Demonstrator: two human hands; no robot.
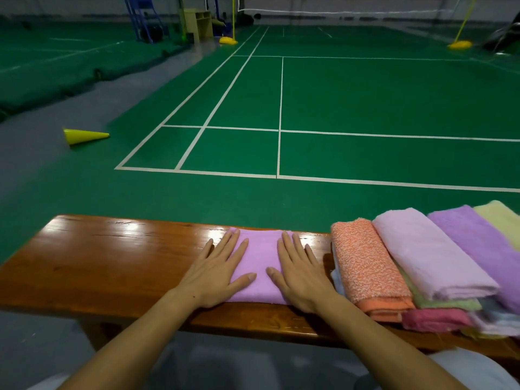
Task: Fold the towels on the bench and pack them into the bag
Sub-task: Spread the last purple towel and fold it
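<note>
Folded pink towel [260, 266] sits flat on the wooden bench [112, 263], pinned under both palms: left hand [222, 270] at its 9 o'clock edge, right hand [299, 273] at 3 o'clock, fingers straight, gripping nothing. Stack of towels [422, 266] further toward 3 o'clock. Green badminton court [337, 108] beyond, yellow cone [84, 135] lying at 10 o'clock.

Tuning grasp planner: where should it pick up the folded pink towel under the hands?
Probably the near long edge of the pink towel, coming from the person's side. It lies flat on the bench; that edge sits by the bench lip, and the orange towel crowds its right end.
</note>
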